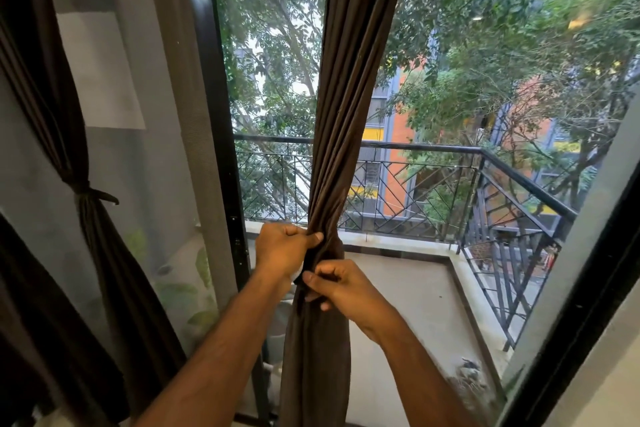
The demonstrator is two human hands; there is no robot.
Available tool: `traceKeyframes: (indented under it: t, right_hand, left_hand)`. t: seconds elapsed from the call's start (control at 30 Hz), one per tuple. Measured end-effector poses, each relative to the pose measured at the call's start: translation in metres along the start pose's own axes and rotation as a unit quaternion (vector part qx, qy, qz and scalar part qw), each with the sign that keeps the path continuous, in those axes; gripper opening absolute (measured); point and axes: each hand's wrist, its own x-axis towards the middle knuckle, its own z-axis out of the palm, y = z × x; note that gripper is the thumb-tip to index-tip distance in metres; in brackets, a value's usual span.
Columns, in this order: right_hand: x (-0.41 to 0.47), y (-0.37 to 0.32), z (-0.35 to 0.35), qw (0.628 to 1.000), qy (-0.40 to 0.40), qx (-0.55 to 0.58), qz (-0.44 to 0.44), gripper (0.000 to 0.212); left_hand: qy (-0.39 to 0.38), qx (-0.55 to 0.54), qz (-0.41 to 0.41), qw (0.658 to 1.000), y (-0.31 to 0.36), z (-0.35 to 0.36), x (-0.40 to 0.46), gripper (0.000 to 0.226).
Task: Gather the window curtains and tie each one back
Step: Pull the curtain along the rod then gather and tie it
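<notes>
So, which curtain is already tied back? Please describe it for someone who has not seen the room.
Start at the black window frame. Left of it, before the grey wall, hangs a dark curtain pinched by a knotted band. The middle curtain is only held by the left hand and right hand.

Dark brown curtain (pixel 346 107) hanging plain, black railing (pixel 433 184) showing a diagonal line pattern, orange and yellow building (pixel 401 135) peeking through green trees (pixel 502 55)

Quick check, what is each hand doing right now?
Left hand: grips the gathered brown curtain.
Right hand: pinches the same curtain just below.
</notes>
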Motion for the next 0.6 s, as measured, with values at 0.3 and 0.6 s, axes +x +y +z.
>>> traceKeyframes:
  t: [0.3,0.6]
  right_hand:
    - [0.002,-0.002,0.01,0.996,0.07,0.014,-0.052,0.029]
    - [0.006,0.019,0.013,0.98,0.136,-0.126,-0.076,0.023]
  left_hand:
    - [0.026,-0.002,-0.003,1.0,0.002,0.008,-0.006,0.041]
    - [0.123,0.25,0.286,0.917,-0.005,-0.004,-0.057,0.023]
